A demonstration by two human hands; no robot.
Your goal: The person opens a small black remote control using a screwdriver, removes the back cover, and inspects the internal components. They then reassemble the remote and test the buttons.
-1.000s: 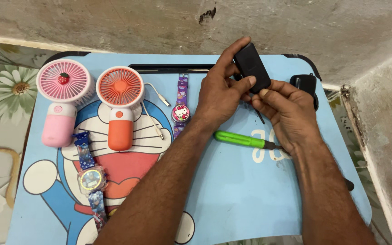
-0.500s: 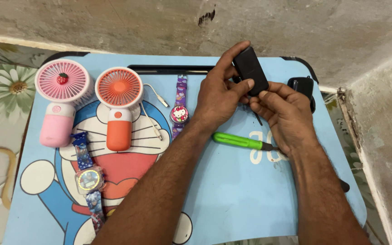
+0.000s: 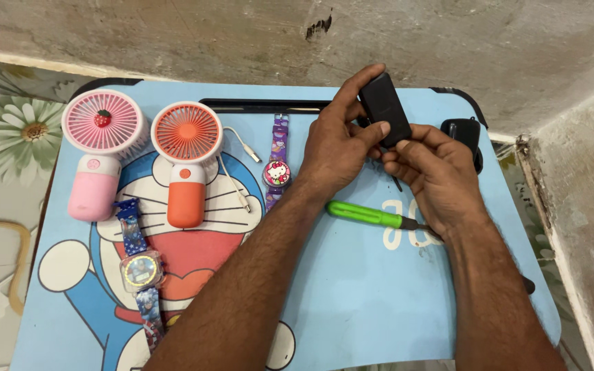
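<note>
Blue cartoon table (image 3: 352, 302), left hand (image 3: 335, 148) gripping small black device (image 3: 384, 110) from above, right hand (image 3: 434, 172) pinching its lower end

- Bare blue surface (image 3: 352, 288) lies between the two forearms, open to a passing hand.
- The green screwdriver (image 3: 366, 214) lies across it, under the right wrist.
- Left side is crowded: pink fan (image 3: 101, 154), orange fan (image 3: 185, 161), white cable (image 3: 236, 172), two watches.
- The wall closes the far and right edges.

Bright, even light; sharp focus
</note>
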